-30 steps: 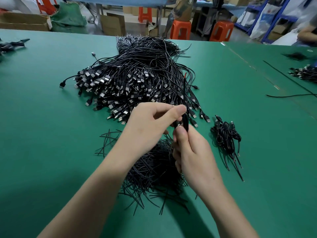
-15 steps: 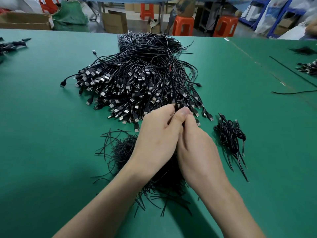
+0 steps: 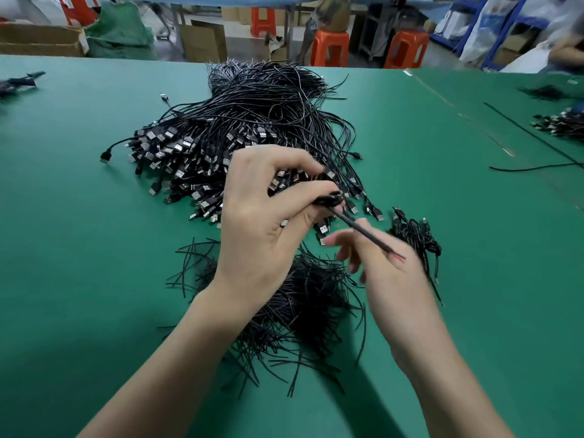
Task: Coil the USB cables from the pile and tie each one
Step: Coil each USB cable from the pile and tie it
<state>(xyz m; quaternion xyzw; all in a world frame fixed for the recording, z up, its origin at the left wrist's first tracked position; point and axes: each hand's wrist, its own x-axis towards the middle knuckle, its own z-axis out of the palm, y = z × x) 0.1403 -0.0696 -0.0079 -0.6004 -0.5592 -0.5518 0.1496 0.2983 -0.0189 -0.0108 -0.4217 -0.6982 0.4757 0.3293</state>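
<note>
A big pile of black USB cables (image 3: pixel 221 137) lies in the middle of the green table (image 3: pixel 79 248). My left hand (image 3: pixel 262 222) pinches a small coiled cable (image 3: pixel 330 199) between thumb and fingers, just above the pile's near edge. The coil's loose tail (image 3: pixel 366 232) runs down to the right and ends in a red wire tip. It crosses over my blurred right hand (image 3: pixel 388 279), whose fingers are spread and loose. A heap of short black ties (image 3: pixel 303 311) lies under my wrists. Several tied cables (image 3: pixel 414 235) lie to the right.
Another cable heap (image 3: pixel 559 121) and a loose cable (image 3: pixel 531 167) lie on the adjoining table at the right, where a person's arm (image 3: pixel 568 50) shows. Dark items (image 3: pixel 19 82) sit at the far left edge. Orange stools (image 3: pixel 328 47) and boxes stand beyond the table.
My hands were pressed together on the cable. Now they have parted: the left keeps the coil and has lifted slightly, and the right has dropped away to the lower right with its fingers spread.
</note>
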